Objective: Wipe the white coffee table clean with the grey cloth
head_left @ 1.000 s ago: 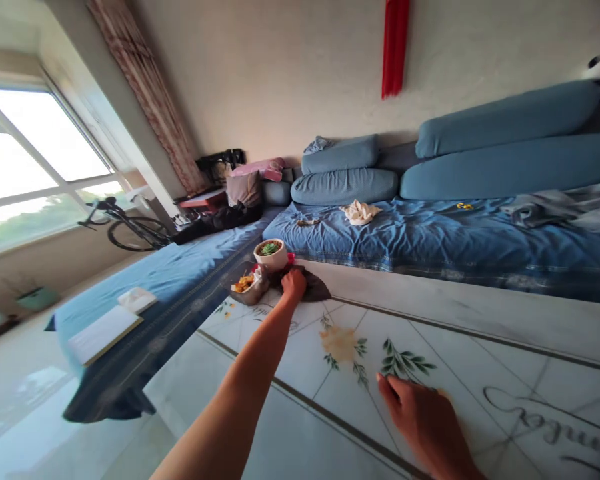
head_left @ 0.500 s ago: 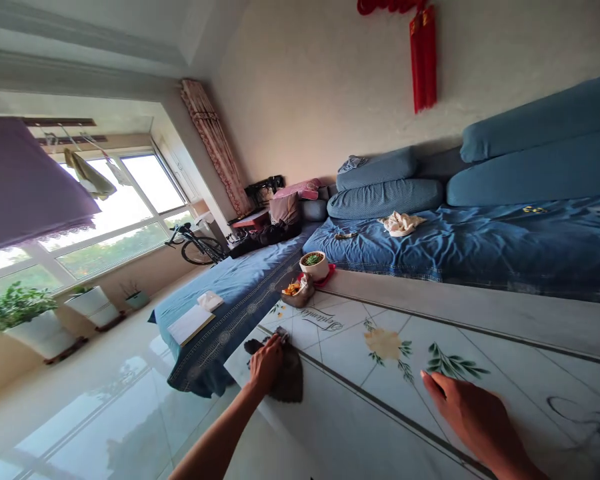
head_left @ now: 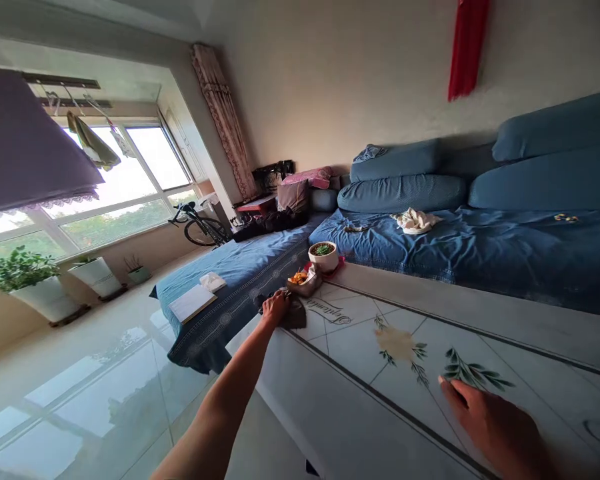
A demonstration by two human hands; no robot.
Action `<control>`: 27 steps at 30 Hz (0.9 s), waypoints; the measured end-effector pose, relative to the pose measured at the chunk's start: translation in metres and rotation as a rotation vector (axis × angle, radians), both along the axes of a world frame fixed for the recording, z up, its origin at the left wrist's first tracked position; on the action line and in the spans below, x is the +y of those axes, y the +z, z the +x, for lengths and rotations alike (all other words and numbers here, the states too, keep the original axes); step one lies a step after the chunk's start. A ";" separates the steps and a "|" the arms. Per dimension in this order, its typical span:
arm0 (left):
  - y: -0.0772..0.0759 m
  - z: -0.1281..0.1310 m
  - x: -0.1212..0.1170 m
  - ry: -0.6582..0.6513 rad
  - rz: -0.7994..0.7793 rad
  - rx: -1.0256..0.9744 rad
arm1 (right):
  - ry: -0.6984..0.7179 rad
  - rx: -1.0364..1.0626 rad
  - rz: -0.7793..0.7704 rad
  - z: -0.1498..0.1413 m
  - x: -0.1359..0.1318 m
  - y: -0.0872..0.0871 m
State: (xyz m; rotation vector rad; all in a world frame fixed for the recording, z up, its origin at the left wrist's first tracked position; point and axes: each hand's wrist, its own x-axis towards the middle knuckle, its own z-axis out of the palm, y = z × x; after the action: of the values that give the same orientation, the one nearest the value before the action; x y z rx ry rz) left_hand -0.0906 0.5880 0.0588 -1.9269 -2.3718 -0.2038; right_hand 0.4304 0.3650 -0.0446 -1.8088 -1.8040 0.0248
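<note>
My left hand (head_left: pixel 275 307) is stretched out to the far left corner of the white patterned table (head_left: pixel 410 393) and presses down on a dark brown cloth (head_left: pixel 294 313), fingers closed over it. Just beyond the cloth stand a small tray of orange snacks (head_left: pixel 303 280) and a white pot with a green succulent (head_left: pixel 323 255) on a red mat. My right hand (head_left: pixel 495 427) lies flat on the tabletop near a leaf print, fingers spread and holding nothing.
A blue sofa (head_left: pixel 480 247) with bolsters runs behind the table, a pale cloth (head_left: pixel 416 219) lying on it. To the left, a blue-covered bench (head_left: pixel 240 280) holds a notebook (head_left: pixel 192 303). A bicycle (head_left: pixel 203 227) and potted plants (head_left: pixel 30 287) stand by the window.
My left hand drew the cloth from beside the pot toward the table's near left edge, then pushed it back up toward the snack tray. My right hand stayed flat on the table.
</note>
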 end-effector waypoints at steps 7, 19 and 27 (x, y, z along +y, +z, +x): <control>-0.011 -0.045 -0.076 0.052 0.013 0.024 | 0.012 0.009 -0.121 -0.002 -0.002 0.018; -0.014 -0.038 -0.186 0.079 0.023 -0.008 | 0.090 -0.045 -0.163 -0.013 -0.022 0.050; -0.033 0.152 -0.257 -0.334 -0.006 -0.206 | -0.002 -0.146 0.181 0.134 -0.257 -0.014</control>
State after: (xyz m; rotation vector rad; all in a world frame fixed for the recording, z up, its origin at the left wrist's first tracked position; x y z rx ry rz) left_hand 0.0611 0.3307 0.0254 -2.4024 -2.1433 -0.4352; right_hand 0.5643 0.1081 -0.0583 -1.7218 -1.8397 -0.2694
